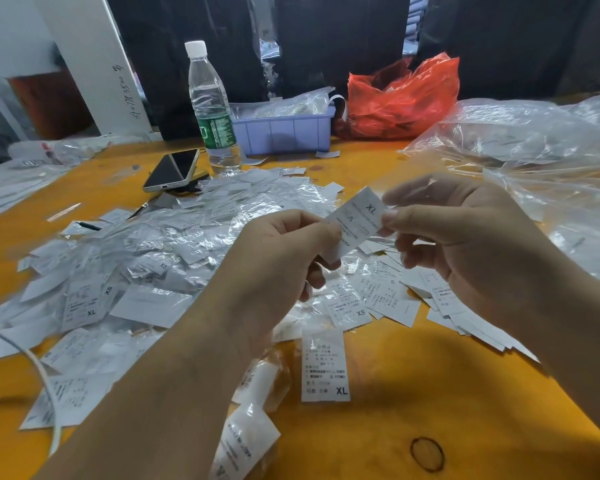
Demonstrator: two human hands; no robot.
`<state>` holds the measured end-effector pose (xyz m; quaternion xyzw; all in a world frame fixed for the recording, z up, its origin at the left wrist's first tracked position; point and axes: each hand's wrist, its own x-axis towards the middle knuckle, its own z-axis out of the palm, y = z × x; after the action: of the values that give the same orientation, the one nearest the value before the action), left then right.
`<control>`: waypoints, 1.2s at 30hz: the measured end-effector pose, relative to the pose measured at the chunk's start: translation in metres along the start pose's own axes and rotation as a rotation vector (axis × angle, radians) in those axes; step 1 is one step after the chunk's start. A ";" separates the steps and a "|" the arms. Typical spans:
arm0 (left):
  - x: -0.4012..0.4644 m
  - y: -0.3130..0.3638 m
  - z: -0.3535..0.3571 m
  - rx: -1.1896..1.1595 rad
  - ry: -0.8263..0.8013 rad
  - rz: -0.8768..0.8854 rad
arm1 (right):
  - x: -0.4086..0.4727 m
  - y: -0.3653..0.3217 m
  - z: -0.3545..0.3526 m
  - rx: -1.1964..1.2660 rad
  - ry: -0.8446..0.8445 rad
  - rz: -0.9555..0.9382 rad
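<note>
Nearest: loose tag flat on orange table. Above it, left hand pinches the lower left end of the held label. Right hand pinches its upper right edge, thumb against forefinger. The held label is tilted, off the table, above the tag pile. Behind: phone, water bottle.

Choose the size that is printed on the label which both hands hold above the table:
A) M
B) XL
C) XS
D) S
B: the label, pinched at one end by the left hand and at the other by the right hand, shows the letters XL near the end by the right hand's fingers.
</note>
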<state>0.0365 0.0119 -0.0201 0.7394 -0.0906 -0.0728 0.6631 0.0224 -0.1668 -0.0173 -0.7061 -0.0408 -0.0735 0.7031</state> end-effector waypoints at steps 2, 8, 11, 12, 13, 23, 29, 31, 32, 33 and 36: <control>0.000 -0.001 0.000 0.015 0.018 0.026 | 0.000 0.001 0.001 0.004 -0.018 0.012; 0.000 -0.002 0.000 0.083 -0.010 0.119 | -0.001 0.003 0.005 0.026 -0.059 0.071; 0.000 -0.004 0.000 0.093 -0.008 0.142 | -0.002 0.005 0.007 0.014 -0.100 0.091; 0.000 -0.004 0.000 0.092 -0.008 0.149 | -0.003 0.005 0.008 0.009 -0.115 0.095; 0.000 -0.004 0.000 0.091 -0.008 0.156 | -0.003 0.005 0.009 0.005 -0.127 0.100; 0.000 0.001 -0.003 -0.138 -0.023 0.038 | 0.000 0.003 0.006 0.100 -0.018 0.110; 0.000 -0.003 0.000 -0.086 -0.032 0.059 | -0.002 0.011 0.009 0.056 -0.097 0.088; 0.000 -0.004 0.001 -0.067 -0.041 0.064 | -0.002 0.011 0.010 0.051 -0.100 0.084; 0.000 -0.004 0.001 -0.059 -0.036 0.059 | -0.002 0.011 0.010 0.051 -0.100 0.083; 0.001 -0.004 0.000 -0.061 -0.031 0.051 | -0.002 0.012 0.010 0.051 -0.100 0.081; 0.003 -0.004 -0.001 -0.092 -0.031 0.016 | -0.002 0.012 0.008 0.061 -0.121 0.075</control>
<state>0.0397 0.0125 -0.0234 0.7063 -0.1034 -0.0828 0.6954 0.0225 -0.1584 -0.0298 -0.6886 -0.0588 -0.0029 0.7227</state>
